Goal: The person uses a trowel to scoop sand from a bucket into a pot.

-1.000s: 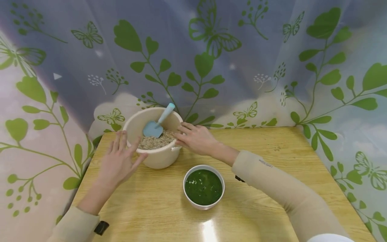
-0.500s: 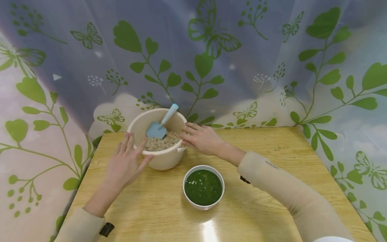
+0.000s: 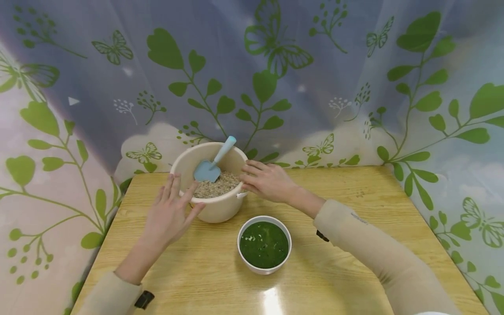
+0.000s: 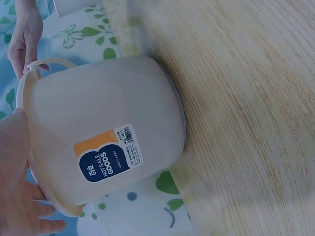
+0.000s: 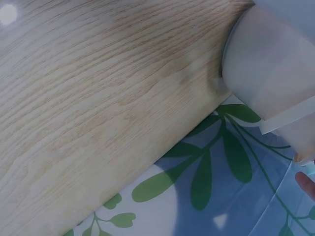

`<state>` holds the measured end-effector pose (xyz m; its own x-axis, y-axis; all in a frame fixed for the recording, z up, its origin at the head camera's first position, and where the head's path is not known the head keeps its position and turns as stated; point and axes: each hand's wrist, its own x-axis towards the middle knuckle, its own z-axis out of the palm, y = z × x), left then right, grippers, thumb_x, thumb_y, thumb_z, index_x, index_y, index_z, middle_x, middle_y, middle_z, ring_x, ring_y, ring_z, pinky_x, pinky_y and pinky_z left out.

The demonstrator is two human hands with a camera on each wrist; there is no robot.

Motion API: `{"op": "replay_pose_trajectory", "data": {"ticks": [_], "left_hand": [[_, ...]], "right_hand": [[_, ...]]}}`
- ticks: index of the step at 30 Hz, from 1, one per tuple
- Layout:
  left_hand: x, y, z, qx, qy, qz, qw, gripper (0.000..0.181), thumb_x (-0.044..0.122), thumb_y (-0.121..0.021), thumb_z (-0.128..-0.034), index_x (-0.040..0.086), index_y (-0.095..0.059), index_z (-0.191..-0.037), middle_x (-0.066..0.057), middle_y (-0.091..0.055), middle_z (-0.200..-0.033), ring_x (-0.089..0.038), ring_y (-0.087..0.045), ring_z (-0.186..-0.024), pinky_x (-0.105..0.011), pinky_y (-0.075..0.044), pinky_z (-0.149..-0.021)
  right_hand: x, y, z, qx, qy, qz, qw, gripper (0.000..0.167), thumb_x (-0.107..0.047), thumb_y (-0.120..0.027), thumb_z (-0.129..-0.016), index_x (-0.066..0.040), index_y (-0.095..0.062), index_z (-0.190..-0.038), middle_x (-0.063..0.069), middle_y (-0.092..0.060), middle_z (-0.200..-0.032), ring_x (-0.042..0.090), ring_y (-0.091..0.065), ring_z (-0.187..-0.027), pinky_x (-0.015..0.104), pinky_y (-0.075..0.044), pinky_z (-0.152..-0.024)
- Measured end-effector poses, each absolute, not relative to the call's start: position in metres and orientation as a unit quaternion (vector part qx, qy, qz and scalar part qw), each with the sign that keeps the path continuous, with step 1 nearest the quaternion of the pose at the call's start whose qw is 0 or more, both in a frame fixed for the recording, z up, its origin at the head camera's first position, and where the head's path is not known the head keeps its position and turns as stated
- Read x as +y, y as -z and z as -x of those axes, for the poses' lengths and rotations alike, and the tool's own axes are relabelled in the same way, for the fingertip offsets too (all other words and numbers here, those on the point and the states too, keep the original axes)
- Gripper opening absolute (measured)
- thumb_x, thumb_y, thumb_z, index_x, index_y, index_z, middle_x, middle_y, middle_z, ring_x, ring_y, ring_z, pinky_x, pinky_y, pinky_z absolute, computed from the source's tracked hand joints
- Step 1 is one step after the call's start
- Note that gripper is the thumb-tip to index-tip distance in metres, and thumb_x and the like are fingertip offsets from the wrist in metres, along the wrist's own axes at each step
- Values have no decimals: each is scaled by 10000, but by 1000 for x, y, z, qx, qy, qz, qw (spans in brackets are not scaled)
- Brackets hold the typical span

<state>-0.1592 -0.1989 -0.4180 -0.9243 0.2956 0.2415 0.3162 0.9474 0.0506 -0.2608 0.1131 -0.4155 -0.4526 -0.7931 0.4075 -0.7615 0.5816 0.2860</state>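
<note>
A cream bucket (image 3: 218, 212) stands upright at the back left of the table, partly filled with pale grain-like bits (image 3: 216, 185). A light blue scoop (image 3: 207, 171) rests in it, handle up over the back rim. My left hand (image 3: 167, 216) touches the bucket's left side and rim with spread, fairly straight fingers; in the left wrist view the thumb is on the rim beside the labelled wall (image 4: 108, 98). At the right rim, above the handle joint, lie the fingers of my right hand (image 3: 271, 182). Only a fingertip (image 5: 306, 185) shows in the right wrist view.
A white bowl (image 3: 264, 271) of dark green liquid (image 3: 264, 245) stands in front of the bucket, slightly right, on the wooden table (image 3: 346, 192). A curtain (image 3: 315, 109) with leaves and butterflies hangs right behind the table's back edge and at both sides.
The bucket, with the scoop and grain-like bits in it, has slid a short way to the right. Both hands have moved right along with it. The bowl stays in its place.
</note>
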Motion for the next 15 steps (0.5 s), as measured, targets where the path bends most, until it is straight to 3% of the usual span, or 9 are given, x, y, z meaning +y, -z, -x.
{"op": "replay_pose_trajectory", "data": {"ticks": [15], "left_hand": [[-177,419,155,-974,32,170,143,645,560,-465,-1082,184,-448,-1605,-325,-319,-1673,-480,-281,-1596,-656,-260,-1274]], "right_hand": [[137,412,261,-856,14,-463,231,401,-440,-629,-1039,-234,-697,-1377,42,-701,-1428,252,-637,-1377,398,-609,-980]]}}
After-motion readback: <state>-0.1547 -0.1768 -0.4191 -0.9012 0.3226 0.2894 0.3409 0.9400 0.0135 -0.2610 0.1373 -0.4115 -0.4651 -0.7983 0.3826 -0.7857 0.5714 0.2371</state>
